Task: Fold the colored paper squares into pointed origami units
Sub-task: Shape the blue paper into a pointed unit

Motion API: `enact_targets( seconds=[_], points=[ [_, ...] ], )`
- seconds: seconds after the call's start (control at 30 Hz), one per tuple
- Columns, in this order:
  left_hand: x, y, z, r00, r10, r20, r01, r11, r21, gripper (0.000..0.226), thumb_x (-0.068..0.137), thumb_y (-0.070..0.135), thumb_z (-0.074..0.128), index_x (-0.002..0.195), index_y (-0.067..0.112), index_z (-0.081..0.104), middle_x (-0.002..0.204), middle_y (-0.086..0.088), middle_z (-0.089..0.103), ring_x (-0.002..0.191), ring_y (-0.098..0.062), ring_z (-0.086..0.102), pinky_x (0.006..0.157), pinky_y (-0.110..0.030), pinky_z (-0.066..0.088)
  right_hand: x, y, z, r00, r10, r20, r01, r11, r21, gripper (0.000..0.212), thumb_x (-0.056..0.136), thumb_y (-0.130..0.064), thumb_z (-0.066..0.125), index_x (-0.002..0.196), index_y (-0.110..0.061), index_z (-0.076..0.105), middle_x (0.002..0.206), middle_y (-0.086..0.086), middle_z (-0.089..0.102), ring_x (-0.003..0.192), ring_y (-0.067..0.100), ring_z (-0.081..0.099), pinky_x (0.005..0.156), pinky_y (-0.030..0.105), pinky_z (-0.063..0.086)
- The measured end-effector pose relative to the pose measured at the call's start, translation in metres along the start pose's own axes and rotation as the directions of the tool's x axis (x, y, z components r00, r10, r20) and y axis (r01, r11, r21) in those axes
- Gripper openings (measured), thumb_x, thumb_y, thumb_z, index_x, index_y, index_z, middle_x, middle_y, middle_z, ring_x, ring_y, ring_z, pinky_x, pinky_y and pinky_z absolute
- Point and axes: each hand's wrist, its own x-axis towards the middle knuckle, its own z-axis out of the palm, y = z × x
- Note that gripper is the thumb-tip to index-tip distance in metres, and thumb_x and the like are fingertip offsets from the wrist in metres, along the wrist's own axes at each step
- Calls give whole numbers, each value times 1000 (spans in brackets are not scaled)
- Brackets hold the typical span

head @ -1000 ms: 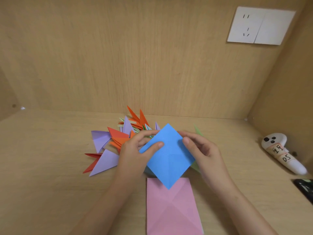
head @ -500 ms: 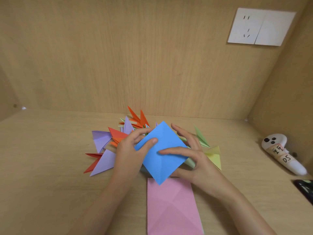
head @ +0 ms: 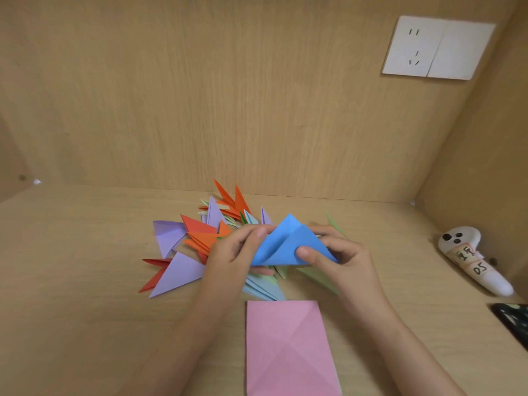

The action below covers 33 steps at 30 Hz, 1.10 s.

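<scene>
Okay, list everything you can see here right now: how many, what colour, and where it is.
blue paper: one, blue, partly folded, held between both hands
pink paper: one showing, pink, creased, flat on the desk nearest the camera
folded units: a heap, count unclear; orange, red, purple, pale blue, green; behind and under the hands
controller: one, white with black dots, desk's right side
black object: one, black, cut off at the right edge
wall socket: one, white, back panel, upper right
desk: one, light wood
left hand: one, pinches the blue paper's left side
right hand: one, pinches its right side
</scene>
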Motion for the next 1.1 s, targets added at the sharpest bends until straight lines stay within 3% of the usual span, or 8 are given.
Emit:
enact_targets(
  seconds=[0.1, 0.2, 0.3, 0.4, 0.57, 0.73, 1.1],
  points=[
    [-4, 4, 2, 999, -27, 44, 28, 999, -37, 27, 73, 32, 63, 96, 19, 68, 79, 10, 73, 76, -11, 70, 56, -23, 56, 0, 0, 2, 1000, 3, -14, -2, 1000, 25, 11, 72, -19, 78, 71, -9, 72, 88, 3, 72, 79, 13, 64, 67, 18, 46],
    [-5, 4, 2, 998, -30, 63, 29, 999, 12, 41, 60, 31, 74, 99, 22, 67, 79, -3, 74, 76, -16, 72, 63, -29, 59, 0, -1, 3, 999, 17, -44, -15, 999, 43, 17, 68, -18, 75, 77, -4, 71, 81, 6, 71, 68, 7, 59, 57, 13, 41],
    [-4, 2, 2, 999, -20, 39, 18, 999, 47, 27, 75, 16, 75, 100, 23, 68, 74, -2, 73, 72, -16, 71, 67, -30, 59, 1, 0, 3, 995, 55, -80, -52, 998, 48, 10, 72, -7, 78, 77, -8, 69, 77, 9, 66, 60, 11, 51, 49, 16, 37],
    [-3, 0, 0, 1000, 6, 21, -7, 996, 84, 25, 83, 4, 68, 96, 25, 69, 66, 4, 69, 67, -4, 67, 65, -17, 51, 1, -1, 3, 992, 78, -101, -69, 994, 87, 17, 74, 0, 75, 82, -11, 66, 77, 2, 66, 55, 10, 51, 43, 20, 36],
    [-2, -1, 1, 1000, -2, 8, 1, 995, 101, 24, 81, 5, 71, 91, 27, 69, 66, 3, 70, 71, -8, 69, 67, -24, 56, 1, -3, 3, 992, 83, -96, -70, 988, 134, 25, 75, 4, 72, 93, -10, 62, 75, 5, 67, 58, 12, 58, 42, 21, 39],
    [-2, 0, 1, 998, -56, 42, 52, 994, 94, 37, 71, 4, 79, 95, 30, 66, 74, -6, 72, 71, -14, 71, 58, -24, 56, 0, -5, 5, 993, 78, -84, -67, 990, 123, 23, 75, 3, 73, 91, -10, 63, 75, 2, 69, 58, 12, 58, 41, 21, 38],
    [1, -4, 1, 976, -178, 122, 156, 973, 173, 42, 65, 3, 83, 102, 16, 67, 80, -3, 75, 61, -6, 66, 53, -18, 48, 0, -10, 4, 994, 72, -77, -64, 992, 112, 22, 74, 5, 73, 88, -10, 64, 70, -2, 69, 57, 8, 62, 42, 18, 40]
  ],
)
